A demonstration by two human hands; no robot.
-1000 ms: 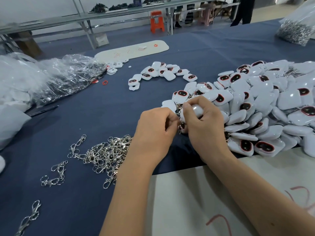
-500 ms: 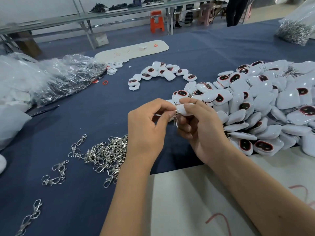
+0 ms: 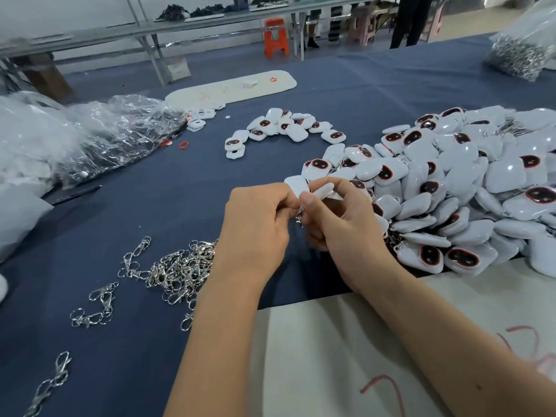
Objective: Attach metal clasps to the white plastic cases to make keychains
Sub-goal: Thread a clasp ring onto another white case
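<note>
My right hand (image 3: 343, 224) pinches a white plastic case (image 3: 322, 190) edge-on between thumb and fingers, just above the blue table. My left hand (image 3: 255, 230) is curled against it from the left, fingertips at a small metal clasp (image 3: 300, 216) that hangs between the two hands. Most of the clasp is hidden by my fingers. A loose pile of metal clasps (image 3: 177, 272) lies on the cloth left of my left wrist. A big heap of white cases (image 3: 457, 188) with dark red-rimmed windows fills the right side.
A smaller arc of cases (image 3: 282, 127) lies further back. Crumpled clear plastic bags (image 3: 99, 136) sit at the left, a bag of clasps (image 3: 520, 52) at the far right. A white board (image 3: 376, 341) lies under my forearms. A few stray clasps (image 3: 96, 308) lie near the front left.
Both hands lifted from the edge of the heap and drew slightly toward me. The case now sits edge-on at my right fingertips, and the clasp shows between the hands.
</note>
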